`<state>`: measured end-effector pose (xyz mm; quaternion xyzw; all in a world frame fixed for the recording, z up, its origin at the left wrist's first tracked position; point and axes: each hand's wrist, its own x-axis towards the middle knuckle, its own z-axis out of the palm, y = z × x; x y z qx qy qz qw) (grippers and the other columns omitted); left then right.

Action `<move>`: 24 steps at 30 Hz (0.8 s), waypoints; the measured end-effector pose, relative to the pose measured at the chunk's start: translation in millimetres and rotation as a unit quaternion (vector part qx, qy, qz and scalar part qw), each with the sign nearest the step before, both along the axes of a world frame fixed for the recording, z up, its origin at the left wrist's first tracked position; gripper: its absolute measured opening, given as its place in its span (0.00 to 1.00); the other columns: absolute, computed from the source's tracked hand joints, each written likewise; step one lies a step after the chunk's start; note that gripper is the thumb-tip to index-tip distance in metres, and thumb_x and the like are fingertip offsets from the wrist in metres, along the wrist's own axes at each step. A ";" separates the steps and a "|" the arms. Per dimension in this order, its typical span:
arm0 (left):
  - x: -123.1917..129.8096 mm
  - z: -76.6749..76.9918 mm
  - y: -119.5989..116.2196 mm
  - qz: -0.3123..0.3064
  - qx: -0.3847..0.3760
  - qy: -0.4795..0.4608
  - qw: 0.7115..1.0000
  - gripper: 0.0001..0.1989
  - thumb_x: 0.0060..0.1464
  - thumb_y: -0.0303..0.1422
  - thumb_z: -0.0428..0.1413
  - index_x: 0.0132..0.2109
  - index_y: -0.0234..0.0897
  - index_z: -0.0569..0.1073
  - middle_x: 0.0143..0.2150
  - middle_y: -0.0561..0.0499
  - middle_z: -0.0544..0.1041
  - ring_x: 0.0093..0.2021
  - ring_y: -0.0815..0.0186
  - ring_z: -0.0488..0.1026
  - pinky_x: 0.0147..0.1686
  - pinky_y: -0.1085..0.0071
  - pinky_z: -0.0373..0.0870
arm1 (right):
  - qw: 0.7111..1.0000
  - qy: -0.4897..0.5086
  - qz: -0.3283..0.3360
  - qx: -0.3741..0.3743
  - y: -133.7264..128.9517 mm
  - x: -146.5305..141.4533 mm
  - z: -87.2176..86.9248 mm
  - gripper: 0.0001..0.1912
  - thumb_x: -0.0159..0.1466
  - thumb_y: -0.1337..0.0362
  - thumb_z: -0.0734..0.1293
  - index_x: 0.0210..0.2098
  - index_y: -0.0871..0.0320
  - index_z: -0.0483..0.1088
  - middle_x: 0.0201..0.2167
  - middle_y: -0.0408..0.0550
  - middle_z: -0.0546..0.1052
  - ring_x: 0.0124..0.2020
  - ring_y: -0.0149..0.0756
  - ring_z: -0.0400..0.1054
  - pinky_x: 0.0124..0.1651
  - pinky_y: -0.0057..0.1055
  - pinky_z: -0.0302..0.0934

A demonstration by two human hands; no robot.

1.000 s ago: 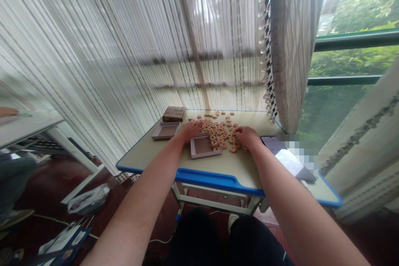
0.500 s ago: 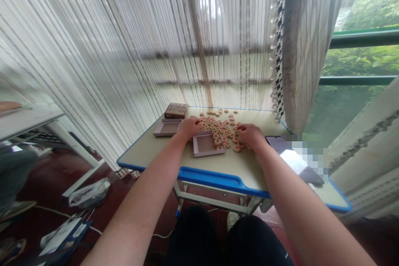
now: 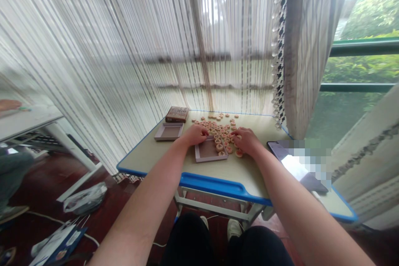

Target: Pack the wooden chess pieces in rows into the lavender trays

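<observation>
Many round wooden Chinese chess pieces [image 3: 215, 126] with red and dark characters lie loosely spread over the table. A shallow open box tray [image 3: 207, 149] stands in front of them, with a row of several pieces along its right side. My left hand [image 3: 195, 134] is over the tray's back left corner, fingers closed around a Chinese chess piece that shows partly at the fingertips. On the other side, my right hand [image 3: 246, 139] rests among the pieces right of the tray. Its thumb and fingers are bent together at the pieces; what they pinch is too small to make out.
A second shallow tray [image 3: 169, 131] and a brown printed box [image 3: 177, 114] are at the table's back left. A phone [image 3: 276, 147] and a pixelated item are at the right. Blue edging [image 3: 212, 181] borders the table; string curtains [image 3: 174, 70] hang behind it.
My left hand has moved right and nearer, from the pile's left edge to the tray's back corner. My right hand has shifted slightly left among the pieces. The camera view has tilted a little.
</observation>
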<state>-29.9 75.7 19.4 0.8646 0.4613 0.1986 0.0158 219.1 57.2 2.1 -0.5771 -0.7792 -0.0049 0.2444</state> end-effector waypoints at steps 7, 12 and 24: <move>1.3 -0.1 1.0 -0.031 -0.040 -0.019 0.999 0.13 0.44 0.29 0.51 0.36 0.39 0.78 0.32 0.53 0.78 0.32 0.70 0.71 0.35 0.76 0.66 | 0.999 -0.034 -0.011 -0.019 4.6 -2.8 0.1 0.14 0.61 0.58 0.58 0.41 0.52 0.72 0.43 0.47 0.72 0.44 0.37 0.61 0.50 0.31 0.51; 5.0 0.8 0.4 0.013 -0.041 -0.055 0.998 0.15 0.46 0.33 0.52 0.41 0.40 0.77 0.35 0.53 0.77 0.34 0.68 0.71 0.36 0.75 0.66 | 0.998 -0.057 0.039 0.011 4.2 -11.4 -3.5 0.18 0.64 0.61 0.54 0.50 0.50 0.67 0.52 0.43 0.68 0.52 0.38 0.57 0.55 0.34 0.48; -0.2 -5.6 9.5 0.176 0.020 -0.068 0.982 0.15 0.51 0.32 0.46 0.42 0.37 0.73 0.38 0.46 0.76 0.39 0.64 0.71 0.39 0.71 0.65 | 0.991 -0.075 0.100 -0.037 2.6 -16.7 0.3 0.19 0.64 0.64 0.53 0.48 0.48 0.68 0.52 0.40 0.69 0.53 0.37 0.57 0.57 0.35 0.46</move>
